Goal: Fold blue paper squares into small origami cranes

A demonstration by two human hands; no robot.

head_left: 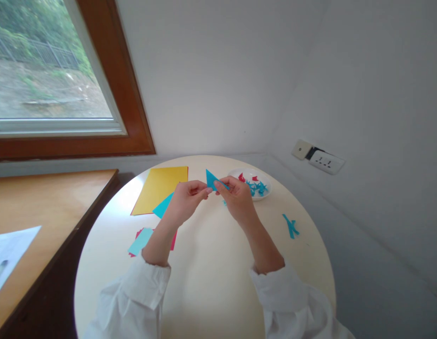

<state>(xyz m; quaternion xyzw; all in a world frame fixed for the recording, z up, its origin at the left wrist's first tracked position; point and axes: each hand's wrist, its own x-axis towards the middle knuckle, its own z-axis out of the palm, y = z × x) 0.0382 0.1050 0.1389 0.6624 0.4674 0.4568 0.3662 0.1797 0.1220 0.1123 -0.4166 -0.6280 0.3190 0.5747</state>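
A blue piece of paper (211,180), folded to a triangle with its tip pointing up, is held above the round table between my two hands. My left hand (186,200) pinches its lower left corner between thumb and fingers. On the other side, my right hand (237,195) grips the paper's right part, thumb on the front. Behind my right hand stands a white plate (269,190) with several small blue folded paper pieces (260,188) and red ones (241,177). Part of a blue sheet (163,206) shows behind my left wrist.
Yellow sheets (156,188) lie at the table's back left. Nearer are light blue paper (140,241) and red paper, partly hidden by my left forearm. Blue paper strips (290,226) lie at the right. A wooden desk (56,197) with a white sheet (13,252) stands left.
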